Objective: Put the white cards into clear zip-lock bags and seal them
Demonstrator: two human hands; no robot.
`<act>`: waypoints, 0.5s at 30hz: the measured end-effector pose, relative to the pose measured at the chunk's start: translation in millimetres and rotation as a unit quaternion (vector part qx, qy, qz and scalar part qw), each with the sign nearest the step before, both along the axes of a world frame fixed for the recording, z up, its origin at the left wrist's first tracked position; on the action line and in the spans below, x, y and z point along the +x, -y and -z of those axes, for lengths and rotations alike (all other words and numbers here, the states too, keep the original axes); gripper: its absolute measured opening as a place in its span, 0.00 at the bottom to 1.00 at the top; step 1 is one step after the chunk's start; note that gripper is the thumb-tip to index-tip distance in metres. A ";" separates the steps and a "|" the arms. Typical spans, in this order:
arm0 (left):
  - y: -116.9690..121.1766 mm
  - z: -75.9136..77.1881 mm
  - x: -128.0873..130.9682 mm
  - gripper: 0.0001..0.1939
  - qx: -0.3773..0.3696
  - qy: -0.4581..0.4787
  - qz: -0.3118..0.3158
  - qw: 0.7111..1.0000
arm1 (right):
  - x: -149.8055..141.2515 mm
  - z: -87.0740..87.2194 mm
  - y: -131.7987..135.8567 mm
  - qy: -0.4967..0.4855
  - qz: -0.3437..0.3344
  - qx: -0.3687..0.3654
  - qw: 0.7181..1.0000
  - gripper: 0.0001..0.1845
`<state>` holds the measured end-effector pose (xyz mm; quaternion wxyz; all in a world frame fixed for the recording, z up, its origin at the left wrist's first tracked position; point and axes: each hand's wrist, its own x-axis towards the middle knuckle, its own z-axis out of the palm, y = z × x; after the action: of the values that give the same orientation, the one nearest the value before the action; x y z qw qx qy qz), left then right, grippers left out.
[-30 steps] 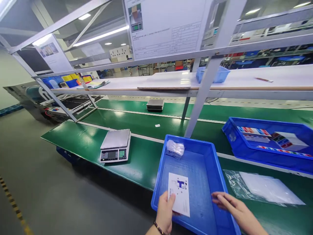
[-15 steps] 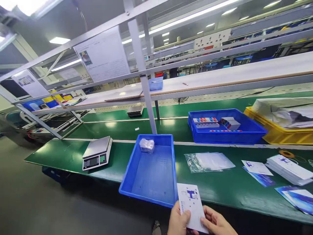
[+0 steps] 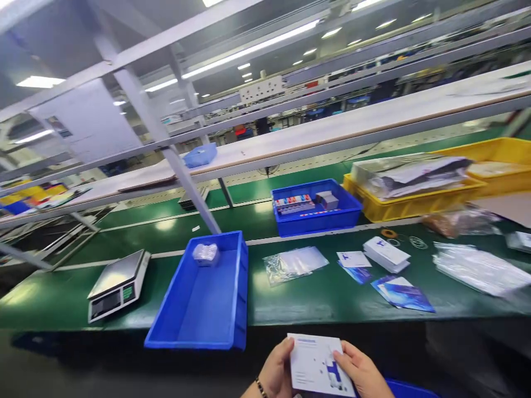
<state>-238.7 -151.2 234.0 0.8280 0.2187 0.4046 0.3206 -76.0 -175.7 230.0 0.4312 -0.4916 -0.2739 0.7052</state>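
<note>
Both hands hold a white card with a blue logo [image 3: 317, 365] low in the view, in front of the green table. My left hand [image 3: 276, 373] grips its left edge, thumb on top. My right hand [image 3: 360, 373] grips the right side, thumb over the logo. The blue tray [image 3: 238, 298] lies on the table ahead and to the left, with a small clear wrapped packet [image 3: 205, 253] at its far end.
A weighing scale [image 3: 118, 282] stands left of the tray. Clear plastic bags [image 3: 292, 262], stacked white cards [image 3: 385, 253] and blue leaflets [image 3: 402, 293] lie to the right. Behind are a blue bin of boxes [image 3: 311, 213] and yellow bins [image 3: 415, 204]. A slanted metal post [image 3: 182, 171] rises from the table.
The card has come out of the blue tray and back toward me, turned sideways, now held by both hands. The view has swung right, showing more of the table.
</note>
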 end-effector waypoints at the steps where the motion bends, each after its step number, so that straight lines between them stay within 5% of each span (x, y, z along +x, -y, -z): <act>1: -2.1 3.4 -0.3 0.26 0.001 0.015 0.020 1.000 | -1.0 1.3 -4.1 -0.003 -0.003 0.013 1.000 0.18; 5: -20.7 24.0 -2.6 0.26 0.031 0.010 0.104 0.994 | 1.3 15.3 -21.9 0.013 -0.004 0.031 0.999 0.22; 9: -50.6 38.8 -1.9 0.27 0.059 -0.008 0.116 0.991 | 13.1 25.9 -42.4 0.059 0.005 0.014 0.998 0.24; 15: -91.5 42.8 -18.0 0.22 -0.050 -0.071 0.052 0.995 | 58.0 43.6 -37.7 0.197 0.049 -0.066 0.977 0.18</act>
<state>-256.7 -59.8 191.2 0.8228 0.2199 0.4661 0.2397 -18.1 -138.0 186.4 0.3692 -0.6608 -0.2821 0.5894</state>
